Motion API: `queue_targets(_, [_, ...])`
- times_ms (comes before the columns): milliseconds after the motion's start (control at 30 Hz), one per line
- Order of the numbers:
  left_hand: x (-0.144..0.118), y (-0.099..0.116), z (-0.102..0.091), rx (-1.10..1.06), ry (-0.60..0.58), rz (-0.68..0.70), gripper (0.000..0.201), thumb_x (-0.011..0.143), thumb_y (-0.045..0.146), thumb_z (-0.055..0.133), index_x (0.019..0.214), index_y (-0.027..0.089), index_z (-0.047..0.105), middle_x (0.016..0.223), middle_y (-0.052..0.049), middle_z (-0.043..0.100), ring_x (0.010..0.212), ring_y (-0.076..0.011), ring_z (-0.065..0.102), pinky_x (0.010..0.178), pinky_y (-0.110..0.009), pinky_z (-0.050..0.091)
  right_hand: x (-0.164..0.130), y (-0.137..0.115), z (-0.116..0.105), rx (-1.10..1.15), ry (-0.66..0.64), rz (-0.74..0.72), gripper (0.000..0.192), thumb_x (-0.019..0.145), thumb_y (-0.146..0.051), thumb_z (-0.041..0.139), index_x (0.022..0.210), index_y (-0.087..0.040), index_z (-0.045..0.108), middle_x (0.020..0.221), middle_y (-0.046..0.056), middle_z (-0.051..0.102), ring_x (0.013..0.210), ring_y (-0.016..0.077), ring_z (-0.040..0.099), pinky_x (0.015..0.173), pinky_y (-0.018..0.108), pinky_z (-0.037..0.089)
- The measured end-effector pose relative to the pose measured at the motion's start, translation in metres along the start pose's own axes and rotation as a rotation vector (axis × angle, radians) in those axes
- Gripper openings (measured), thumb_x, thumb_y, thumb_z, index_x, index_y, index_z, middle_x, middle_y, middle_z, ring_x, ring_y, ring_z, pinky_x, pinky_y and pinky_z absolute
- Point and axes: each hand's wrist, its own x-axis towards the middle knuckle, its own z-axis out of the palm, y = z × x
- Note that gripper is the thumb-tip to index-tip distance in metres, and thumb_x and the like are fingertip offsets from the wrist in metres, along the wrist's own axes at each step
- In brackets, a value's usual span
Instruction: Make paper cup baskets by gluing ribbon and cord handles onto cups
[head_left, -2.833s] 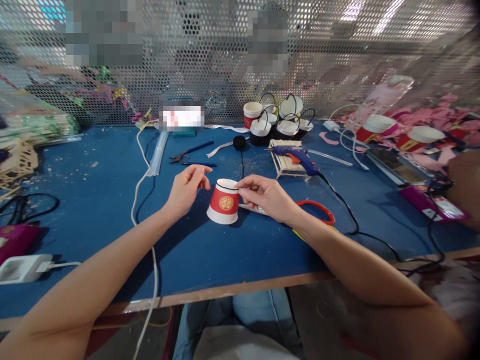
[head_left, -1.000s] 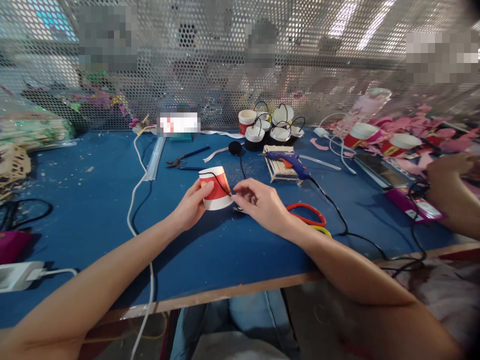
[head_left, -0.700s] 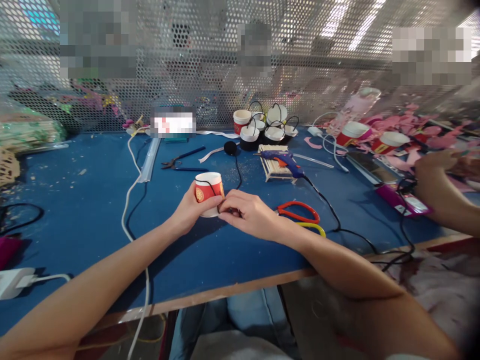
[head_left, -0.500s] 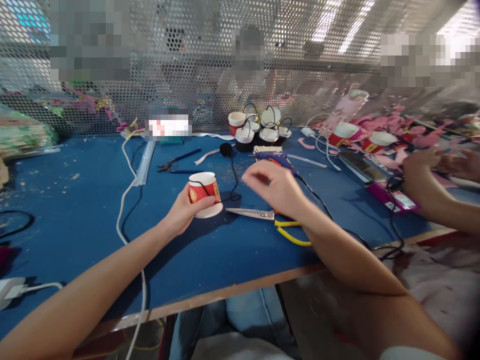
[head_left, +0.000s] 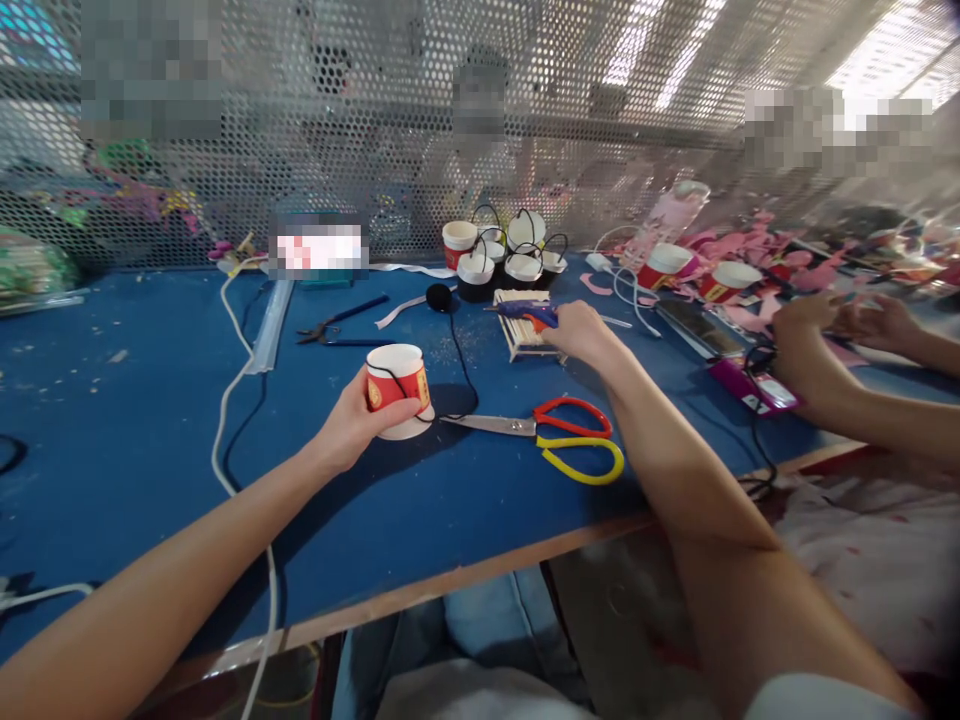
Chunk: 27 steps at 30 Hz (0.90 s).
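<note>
My left hand (head_left: 364,418) is closed around a red and white paper cup (head_left: 391,388), thumb across its front. A thin black cord (head_left: 466,365) runs over the cup and back to a small black ball of cord (head_left: 439,297). My right hand (head_left: 581,330) grips the rear of a blue and orange glue gun (head_left: 529,314), whose nozzle points left. Beneath the gun stands a little rack of pale wooden sticks (head_left: 517,338). Between my hands lie scissors (head_left: 517,426) with one red and one yellow handle loop, blades toward the cup.
Pliers (head_left: 322,332) and clear glue sticks (head_left: 271,325) lie to the left, beside a white cable (head_left: 220,430). Several cups with black handles (head_left: 521,268) stand at the back. On the right are a phone (head_left: 697,330), a purple box (head_left: 752,385) and another person's hands (head_left: 814,318).
My right hand has moved forward from above the scissors and taken hold of the glue gun. The scissors' handles are now uncovered. My left hand still holds the cup; the view has shifted slightly.
</note>
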Motion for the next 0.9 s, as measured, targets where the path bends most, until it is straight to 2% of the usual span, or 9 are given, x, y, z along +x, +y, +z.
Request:
queue_targets(167, [-0.001, 0.001, -0.001, -0.018, -0.037, 0.006, 0.055, 0.063, 0.027, 0.077, 0.111, 0.017, 0.054, 0.097, -0.006, 0.066, 0.083, -0.0191, 0.063, 0.077, -0.032, 0.049, -0.003, 0.003, 0.001, 0.035, 0.037, 0.096, 0.031, 0.071, -0.023, 0.056, 0.093, -0.003, 0.063, 0.087, 0.020, 0.066, 0.084, 0.0295, 0.063, 0.069, 0.035, 0.047])
queue_targets(267, [-0.001, 0.002, 0.001, -0.061, -0.057, 0.010, 0.055, 0.062, 0.028, 0.077, 0.111, 0.017, 0.054, 0.094, -0.006, 0.067, 0.081, -0.0195, 0.064, 0.076, -0.034, 0.049, -0.010, 0.002, -0.003, 0.208, 0.239, 0.142, 0.045, 0.067, -0.020, 0.060, 0.109, -0.004, 0.055, 0.096, 0.018, 0.065, 0.090, 0.0287, 0.061, 0.075, 0.036, 0.047])
queue_targets(333, [-0.001, 0.002, 0.001, -0.084, -0.052, 0.017, 0.055, 0.062, 0.028, 0.077, 0.110, 0.016, 0.054, 0.094, -0.006, 0.066, 0.081, -0.0191, 0.063, 0.077, -0.034, 0.049, -0.018, -0.005, -0.009, 0.402, 0.347, 0.112, 0.042, 0.063, -0.017, 0.062, 0.104, -0.008, 0.056, 0.096, 0.014, 0.065, 0.089, 0.0259, 0.061, 0.074, 0.035, 0.047])
queue_targets(367, [-0.001, 0.002, 0.001, -0.093, -0.048, 0.019, 0.055, 0.062, 0.028, 0.077, 0.111, 0.016, 0.054, 0.095, -0.006, 0.066, 0.081, -0.0191, 0.063, 0.077, -0.034, 0.049, -0.023, -0.010, -0.013, 0.515, 0.339, 0.073, 0.034, 0.063, -0.017, 0.062, 0.096, -0.011, 0.058, 0.091, 0.011, 0.065, 0.083, 0.0233, 0.061, 0.071, 0.034, 0.047])
queue_targets(467, [0.001, 0.000, 0.001, -0.100, -0.026, 0.037, 0.054, 0.063, 0.027, 0.077, 0.112, 0.018, 0.054, 0.101, -0.007, 0.065, 0.087, -0.0198, 0.062, 0.081, -0.035, 0.048, -0.048, -0.034, -0.025, 0.874, 0.118, -0.028, 0.013, 0.068, -0.025, 0.061, 0.076, -0.016, 0.056, 0.068, 0.002, 0.061, 0.060, 0.0144, 0.056, 0.054, 0.027, 0.044])
queue_targets(567, [0.004, -0.002, 0.001, -0.079, 0.022, 0.076, 0.053, 0.063, 0.025, 0.077, 0.111, 0.019, 0.055, 0.104, -0.006, 0.064, 0.093, -0.0201, 0.060, 0.084, -0.036, 0.047, -0.077, -0.061, -0.033, 0.875, -0.009, -0.138, 0.029, 0.074, -0.038, 0.061, 0.057, -0.017, 0.052, 0.052, 0.000, 0.053, 0.048, 0.0095, 0.048, 0.047, 0.023, 0.040])
queue_targets(633, [0.006, -0.004, 0.002, -0.064, 0.056, 0.090, 0.054, 0.062, 0.024, 0.077, 0.111, 0.020, 0.055, 0.104, -0.005, 0.063, 0.095, -0.0196, 0.058, 0.086, -0.035, 0.046, -0.095, -0.076, -0.032, 0.928, -0.058, -0.167, 0.027, 0.074, -0.040, 0.063, 0.063, -0.016, 0.057, 0.051, 0.000, 0.055, 0.047, 0.0097, 0.049, 0.045, 0.023, 0.042])
queue_targets(767, [0.008, -0.005, 0.003, -0.051, 0.113, 0.092, 0.058, 0.061, 0.023, 0.079, 0.113, 0.021, 0.052, 0.105, -0.005, 0.062, 0.096, -0.0192, 0.057, 0.088, -0.036, 0.046, -0.117, -0.096, -0.020, 1.111, -0.081, -0.193, 0.024, 0.072, -0.035, 0.066, 0.085, -0.015, 0.062, 0.069, 0.003, 0.066, 0.052, 0.0115, 0.057, 0.050, 0.025, 0.048])
queue_targets(900, [0.007, -0.008, 0.003, -0.032, 0.134, 0.095, 0.060, 0.061, 0.023, 0.079, 0.113, 0.020, 0.051, 0.106, -0.006, 0.062, 0.097, -0.0198, 0.058, 0.090, -0.038, 0.045, -0.123, -0.098, -0.005, 1.011, 0.009, -0.214, 0.016, 0.072, -0.031, 0.066, 0.078, -0.018, 0.059, 0.065, -0.001, 0.064, 0.054, 0.0120, 0.058, 0.057, 0.026, 0.050])
